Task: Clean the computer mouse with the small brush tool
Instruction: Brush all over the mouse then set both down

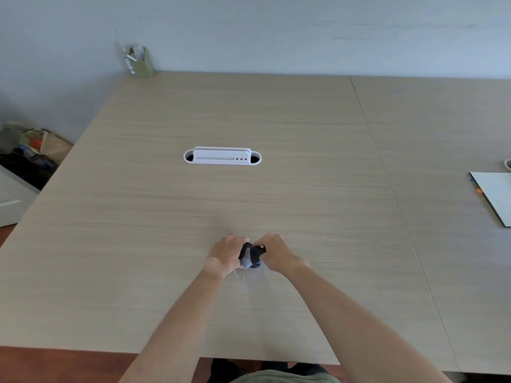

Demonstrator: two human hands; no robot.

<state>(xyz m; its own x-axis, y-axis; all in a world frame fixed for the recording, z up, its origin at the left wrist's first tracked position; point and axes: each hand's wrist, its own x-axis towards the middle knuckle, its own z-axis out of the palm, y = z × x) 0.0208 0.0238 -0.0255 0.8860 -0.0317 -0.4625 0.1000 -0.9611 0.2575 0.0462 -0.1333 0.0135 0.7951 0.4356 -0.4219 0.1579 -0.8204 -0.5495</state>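
Observation:
A dark computer mouse (250,257) with a grey-blue sheen sits between both hands on the light wooden table (249,194), tilted up off the surface. My left hand (228,252) grips its left side. My right hand (276,254) is closed on a small dark brush tool (261,247), whose tip touches the top right of the mouse. Most of the brush is hidden in the fingers. Pale crumbs (243,275) lie on the table just below the mouse.
A white cable port cover (222,156) is set in the table's middle. A green pen holder (141,62) stands at the far left corner. An open notebook (495,197) lies at the right edge. Bags (30,153) sit on the floor, left.

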